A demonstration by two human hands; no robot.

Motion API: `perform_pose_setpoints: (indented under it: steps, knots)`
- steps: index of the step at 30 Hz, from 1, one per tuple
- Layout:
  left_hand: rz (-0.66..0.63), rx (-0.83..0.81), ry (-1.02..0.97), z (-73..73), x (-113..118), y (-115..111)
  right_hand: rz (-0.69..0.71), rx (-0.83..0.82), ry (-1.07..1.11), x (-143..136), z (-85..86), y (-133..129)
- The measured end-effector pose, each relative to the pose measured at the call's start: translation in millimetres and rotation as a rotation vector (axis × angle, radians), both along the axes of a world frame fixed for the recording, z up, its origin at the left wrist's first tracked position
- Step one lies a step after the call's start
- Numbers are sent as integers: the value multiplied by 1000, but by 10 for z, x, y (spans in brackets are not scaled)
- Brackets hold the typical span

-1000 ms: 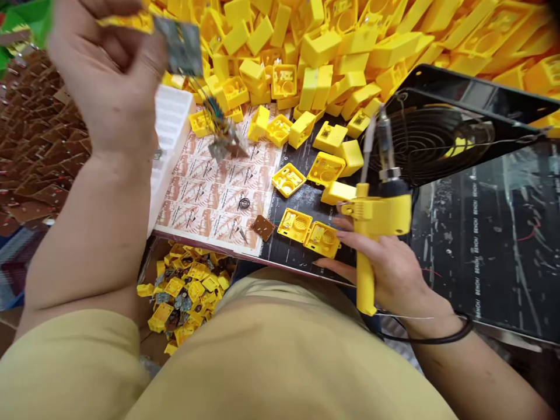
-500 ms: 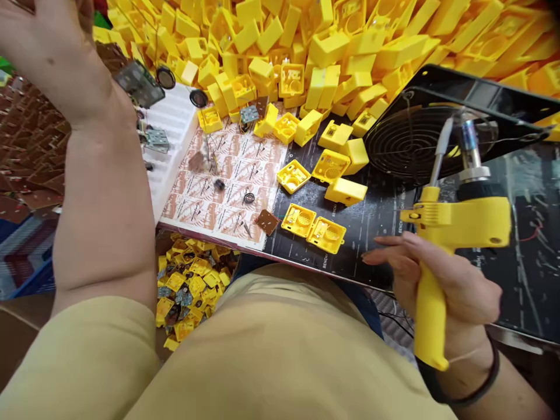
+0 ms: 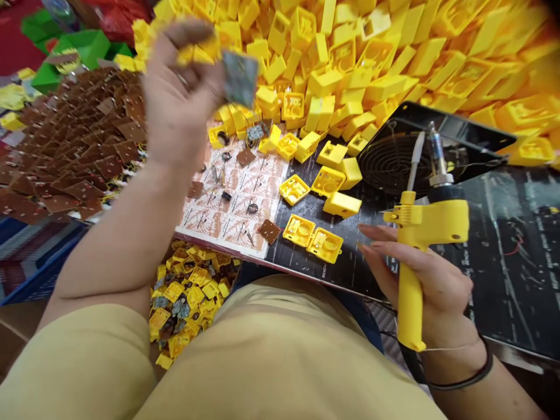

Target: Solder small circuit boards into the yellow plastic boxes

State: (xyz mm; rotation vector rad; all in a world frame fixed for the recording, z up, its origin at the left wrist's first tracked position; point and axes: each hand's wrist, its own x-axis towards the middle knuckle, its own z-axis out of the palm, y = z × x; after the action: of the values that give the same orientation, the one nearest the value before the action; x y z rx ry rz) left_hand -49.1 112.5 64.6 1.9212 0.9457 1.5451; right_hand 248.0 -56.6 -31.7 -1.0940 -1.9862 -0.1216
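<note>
My left hand (image 3: pixel 184 93), blurred by motion, is raised over the far left of the work surface. Its fingers pinch the edge of a grey-green square circuit board (image 3: pixel 240 79); any wires on it are hard to make out. In my right hand (image 3: pixel 426 280) is a yellow soldering gun (image 3: pixel 411 280), its handle against my palm and its tip pointing up and away. Between the hands lies an opened yellow plastic case (image 3: pixel 312 238), both halves face up. A brown square board (image 3: pixel 268 231) rests just left of it.
Yellow cases (image 3: pixel 324 87) are heaped along the back. A black fan (image 3: pixel 394 157) stands behind the soldering gun. Brown boards (image 3: pixel 74 134) pile up at left, beside a blue basket (image 3: pixel 44 262). More yellow parts (image 3: pixel 188 297) fill a container below the table edge. Small round parts (image 3: pixel 252 208) lie on the printed sheet.
My left hand has come from the upper left edge toward the middle, bringing a circuit board. My right hand and the soldering gun sit slightly further left in view.
</note>
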Motion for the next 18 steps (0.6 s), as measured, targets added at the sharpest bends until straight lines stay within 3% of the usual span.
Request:
perform_pose_setpoints:
  steps: [5,8,10,13,16,18]
  knots:
    - [-429,-920,-108,-223,507,-446,155,-31,115,-129,196,96]
    - [-595,-1254,-178,-392,727,-654,253,-77,126,-215,290,104]
    - [-717,-1374,-181,-480,800,-754,219,-72,144,-252,310,92]
    - [-781,-1287,-61,-534,772,-856,42,10,231,-261,296,62]
    - [-621,-846,114,-501,690,-951,-90,32,290,-248,275,27]
    - [-517,-581,161,-470,699,-1022,-106,17,280,-259,264,1]
